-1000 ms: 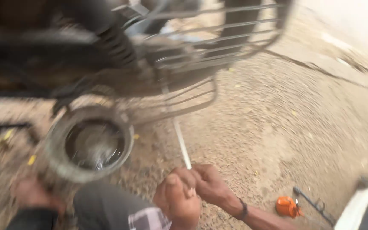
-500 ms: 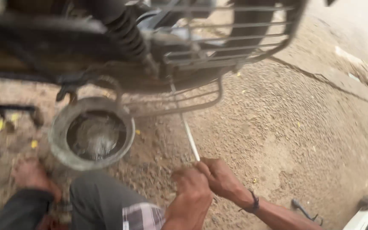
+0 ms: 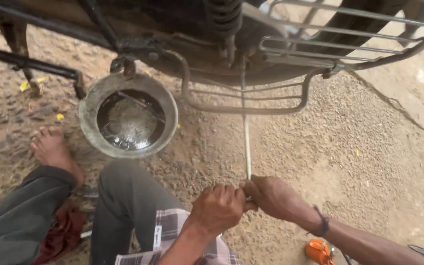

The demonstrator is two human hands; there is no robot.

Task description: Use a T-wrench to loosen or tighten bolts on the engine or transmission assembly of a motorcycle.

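Currently, long thin metal rod (image 3: 246, 147) held at near end by both hands: left hand (image 3: 218, 207) fisted on it, right hand (image 3: 271, 196) wrapped just beside, grips touching. Rod run straight away from grip, far end lost in shadow under motorcycle frame (image 3: 251, 54); engagement there cannot be told. Round metal basin (image 3: 92, 105) with dark liquid set ahead-left of grip, below engine. Orange tool (image 3: 318, 251) on ground (image 3: 359, 157) behind-right of grip, untouched. Judged: work under frame under way, rod not yet withdrawn; liquid already collected in basin.

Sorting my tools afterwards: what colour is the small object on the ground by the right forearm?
Orange, the small plastic-looking object; seen in the head view.
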